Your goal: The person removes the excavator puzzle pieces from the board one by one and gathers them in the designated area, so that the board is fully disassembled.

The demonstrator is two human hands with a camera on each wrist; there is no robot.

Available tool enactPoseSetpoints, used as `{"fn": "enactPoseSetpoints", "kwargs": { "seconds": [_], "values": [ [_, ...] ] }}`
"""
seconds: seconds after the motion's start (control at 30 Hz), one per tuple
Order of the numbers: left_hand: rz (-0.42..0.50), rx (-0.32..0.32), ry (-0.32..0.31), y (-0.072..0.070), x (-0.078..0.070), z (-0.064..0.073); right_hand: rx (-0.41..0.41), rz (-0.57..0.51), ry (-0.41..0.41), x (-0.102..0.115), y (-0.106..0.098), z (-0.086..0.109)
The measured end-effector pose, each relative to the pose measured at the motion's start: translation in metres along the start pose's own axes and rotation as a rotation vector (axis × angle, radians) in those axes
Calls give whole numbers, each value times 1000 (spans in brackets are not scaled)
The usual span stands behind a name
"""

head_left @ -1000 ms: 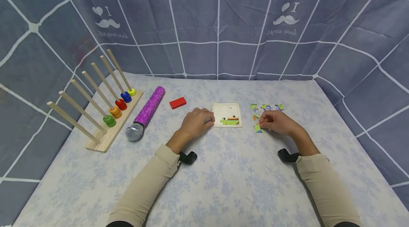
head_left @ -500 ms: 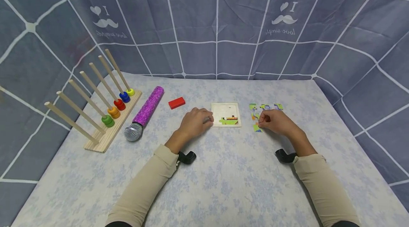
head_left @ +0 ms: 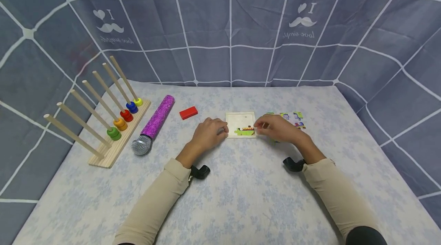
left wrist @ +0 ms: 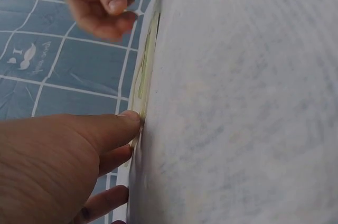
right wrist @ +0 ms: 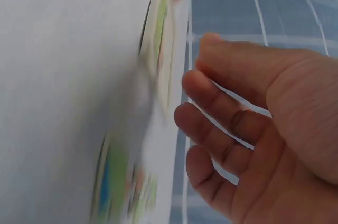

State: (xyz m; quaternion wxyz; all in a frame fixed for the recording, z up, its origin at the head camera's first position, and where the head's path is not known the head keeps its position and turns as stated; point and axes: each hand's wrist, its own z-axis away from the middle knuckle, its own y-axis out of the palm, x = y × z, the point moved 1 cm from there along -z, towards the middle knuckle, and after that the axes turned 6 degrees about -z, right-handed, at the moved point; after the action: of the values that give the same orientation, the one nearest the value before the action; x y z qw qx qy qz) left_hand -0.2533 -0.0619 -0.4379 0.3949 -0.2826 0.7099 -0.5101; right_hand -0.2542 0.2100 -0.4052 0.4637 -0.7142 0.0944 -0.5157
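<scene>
A square wooden puzzle tray (head_left: pixel 240 118) lies flat on the table, with green and red picture pieces (head_left: pixel 244 132) fitted along its lower right. My left hand (head_left: pixel 209 134) grips the tray's left edge between thumb and fingers; the left wrist view shows the thumb (left wrist: pixel 124 126) on the rim. My right hand (head_left: pixel 277 128) is at the tray's right edge, thumb and finger pinched together. In the left wrist view a thin pale sliver of a puzzle piece shows between those fingertips; the rest is hidden. Several loose puzzle pieces (head_left: pixel 298 115) lie right of the tray, partly covered by this hand.
At the left stands a wooden peg rack (head_left: pixel 111 153) with coloured rings. Beside it lie a purple glitter microphone (head_left: pixel 158 118) and a red block (head_left: pixel 188 113). A grey-blue grid curtain (head_left: pixel 206 26) closes the back and sides of the table.
My right hand has moved left from the loose pieces to the tray's right edge, fingers still pinched. My left hand stays at the tray's left edge. The view has shifted slightly.
</scene>
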Motion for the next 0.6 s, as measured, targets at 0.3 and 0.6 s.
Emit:
{"fn": "enactPoseSetpoints", "kwargs": {
  "seconds": [0.3,0.6],
  "values": [
    [-14,20,26,5,1,-1,189,198,-51,33,27,-49],
    [-21,-1,15,1,2,2,190,78,58,27,28,-61]
  ]
}}
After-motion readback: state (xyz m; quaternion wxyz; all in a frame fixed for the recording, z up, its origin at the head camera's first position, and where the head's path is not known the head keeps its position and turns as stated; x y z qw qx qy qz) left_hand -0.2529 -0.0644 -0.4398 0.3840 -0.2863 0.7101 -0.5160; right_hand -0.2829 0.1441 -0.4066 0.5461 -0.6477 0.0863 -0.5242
